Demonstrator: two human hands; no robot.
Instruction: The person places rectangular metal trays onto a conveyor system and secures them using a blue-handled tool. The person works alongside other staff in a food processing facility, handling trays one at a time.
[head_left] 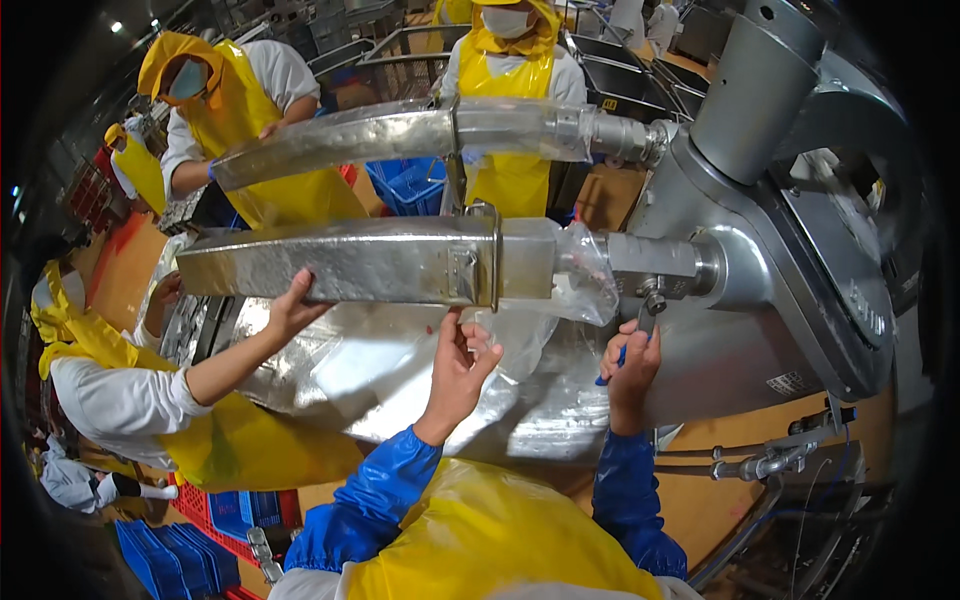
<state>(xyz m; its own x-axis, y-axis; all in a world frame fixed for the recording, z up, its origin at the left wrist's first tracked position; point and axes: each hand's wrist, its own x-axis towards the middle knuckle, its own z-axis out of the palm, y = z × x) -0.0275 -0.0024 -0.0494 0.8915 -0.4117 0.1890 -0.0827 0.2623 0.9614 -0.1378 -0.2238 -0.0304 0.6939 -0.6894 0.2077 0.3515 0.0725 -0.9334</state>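
Note:
A long rectangular metal box (350, 262) lies sideways before me, its right end joined to the machine's outlet valve (652, 262). Clear plastic film (583, 272) bunches around that joint. My left hand (462, 368) is palm up under the box's right part, fingertips at its lower edge, thumb apart and nothing visible in it. Closed around the small metal lever (648, 318) below the valve is my right hand (632, 372). A slim blue object (602, 380) also shows in that fist; its kind is hard to make out.
A co-worker's hand (296, 308) supports the box at left. Beyond it, another person (225, 120) handles a second metal tube (350, 140). A third person (510, 80) stands behind. A shiny metal table (390, 385) lies below; the grey machine (740, 240) fills the right. Blue crates (175, 560) stand lower left.

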